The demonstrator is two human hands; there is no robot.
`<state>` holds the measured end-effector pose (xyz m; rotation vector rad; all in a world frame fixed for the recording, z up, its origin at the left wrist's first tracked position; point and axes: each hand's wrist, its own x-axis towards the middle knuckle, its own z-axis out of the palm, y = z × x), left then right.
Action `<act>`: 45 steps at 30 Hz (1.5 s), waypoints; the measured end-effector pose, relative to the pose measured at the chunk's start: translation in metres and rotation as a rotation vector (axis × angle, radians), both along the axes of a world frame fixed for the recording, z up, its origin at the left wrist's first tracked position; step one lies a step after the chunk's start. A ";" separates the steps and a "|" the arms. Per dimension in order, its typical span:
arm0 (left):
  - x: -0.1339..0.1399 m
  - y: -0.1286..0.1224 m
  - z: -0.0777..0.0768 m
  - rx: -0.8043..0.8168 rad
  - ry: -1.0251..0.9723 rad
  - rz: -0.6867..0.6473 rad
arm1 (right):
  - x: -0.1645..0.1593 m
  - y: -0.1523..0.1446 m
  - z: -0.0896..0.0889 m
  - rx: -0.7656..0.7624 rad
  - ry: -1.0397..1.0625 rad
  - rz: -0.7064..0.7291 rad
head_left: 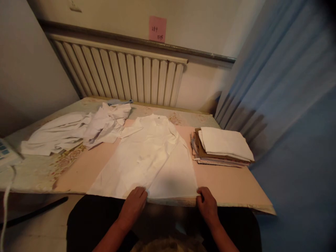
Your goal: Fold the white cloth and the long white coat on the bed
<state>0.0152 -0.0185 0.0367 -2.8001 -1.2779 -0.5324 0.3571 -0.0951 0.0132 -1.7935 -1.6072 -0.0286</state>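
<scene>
A white long-sleeved shirt (147, 154) lies spread out in front of me, its collar toward the wall and its hem along the table's near edge. One sleeve runs diagonally across its body. My left hand (134, 203) is closed on the hem near the middle. At the hem's right corner, my right hand (207, 203) pinches the cloth between thumb and fingers. Both hands rest at the table edge, and the fingertips are partly hidden.
A crumpled heap of white garments (105, 122) lies at the left. On the right sits a stack of folded cloth (225, 145), white on top. A radiator (126, 75) stands behind the table (233, 185). A blue curtain (278, 87) hangs at the right, and a white device (7, 152) is at far left.
</scene>
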 end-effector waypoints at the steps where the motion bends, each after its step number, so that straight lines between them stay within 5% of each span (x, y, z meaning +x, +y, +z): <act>1: 0.000 0.000 0.000 0.002 0.018 0.006 | 0.000 0.000 0.001 -0.002 0.001 0.005; 23: -0.001 0.000 -0.003 -0.032 0.112 0.035 | -0.001 -0.013 0.025 -0.053 -0.032 0.130; 30: 0.000 0.000 0.001 -0.068 0.084 0.043 | -0.004 0.028 0.037 0.096 -0.082 0.082; 35: 0.000 0.000 0.005 -0.096 0.055 0.035 | -0.015 0.056 0.022 0.022 -0.275 0.209; 40: -0.002 0.000 0.004 -0.130 -0.021 0.029 | -0.010 0.051 -0.004 -0.102 -0.414 0.256; 45: -0.007 0.004 0.002 -0.272 -0.232 0.022 | -0.011 0.050 0.005 -0.209 -0.378 0.213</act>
